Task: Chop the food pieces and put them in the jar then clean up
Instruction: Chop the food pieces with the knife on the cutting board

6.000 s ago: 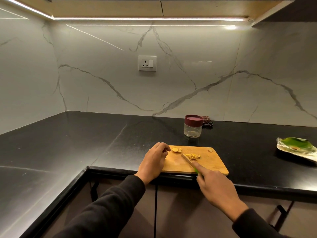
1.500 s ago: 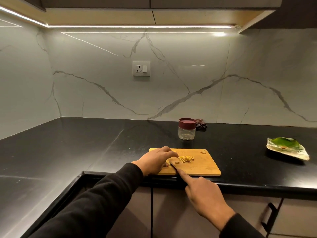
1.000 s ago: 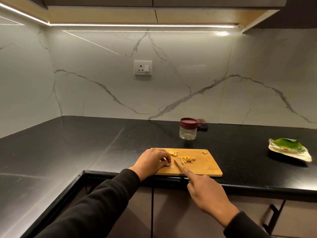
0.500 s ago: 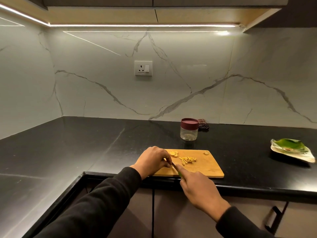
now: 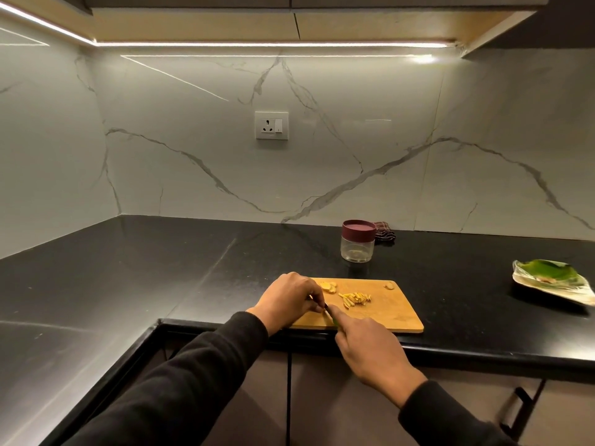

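Chopped: pale yellow food strips (image 5: 355,299) heaped mid rectangular wooden board (image 5: 383,309), desk's front edge.
Uncut: slices (image 5: 329,287) near board's back edge.
Left hand (image 5: 289,299): curled; contents not discernible.
Right hand (image 5: 370,355): grasping green-handled knife (image 5: 330,315).
Jar: clear, maroon-lidded jar (image 5: 358,241) closed; transfer and clean-up outstanding.

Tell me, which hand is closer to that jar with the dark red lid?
Left. The left hand rests on the cutting board's left end, below-left of the jar; the right hand, holding the knife, sits nearer the counter's front edge.

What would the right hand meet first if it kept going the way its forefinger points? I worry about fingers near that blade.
Probably the left hand: the right hand aims its knife up-left at those curled fingers, on the cutting board. Depth is unclear.
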Motion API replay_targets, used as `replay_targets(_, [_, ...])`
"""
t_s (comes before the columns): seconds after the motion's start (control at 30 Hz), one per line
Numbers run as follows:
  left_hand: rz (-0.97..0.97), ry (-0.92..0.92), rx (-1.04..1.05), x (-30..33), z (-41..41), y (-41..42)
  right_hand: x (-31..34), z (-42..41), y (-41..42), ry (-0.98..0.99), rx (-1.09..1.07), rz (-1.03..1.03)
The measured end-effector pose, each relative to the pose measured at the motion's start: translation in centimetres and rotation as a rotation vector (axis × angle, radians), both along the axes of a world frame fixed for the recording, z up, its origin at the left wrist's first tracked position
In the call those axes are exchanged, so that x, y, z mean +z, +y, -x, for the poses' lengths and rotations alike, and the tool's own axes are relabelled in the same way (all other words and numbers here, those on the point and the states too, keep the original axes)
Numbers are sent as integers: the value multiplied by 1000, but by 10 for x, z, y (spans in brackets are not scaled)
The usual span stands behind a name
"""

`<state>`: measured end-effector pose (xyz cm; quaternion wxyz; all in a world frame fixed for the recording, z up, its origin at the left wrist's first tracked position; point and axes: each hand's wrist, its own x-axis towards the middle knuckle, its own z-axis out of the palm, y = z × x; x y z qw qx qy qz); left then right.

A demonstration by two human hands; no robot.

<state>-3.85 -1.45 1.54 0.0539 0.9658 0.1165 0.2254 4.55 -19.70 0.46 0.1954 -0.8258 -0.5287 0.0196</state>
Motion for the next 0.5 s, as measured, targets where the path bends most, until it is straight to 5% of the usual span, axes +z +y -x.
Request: replay_targets(0.5, [72, -6, 26, -1, 0, 1, -2, 7, -31, -112, -14, 60])
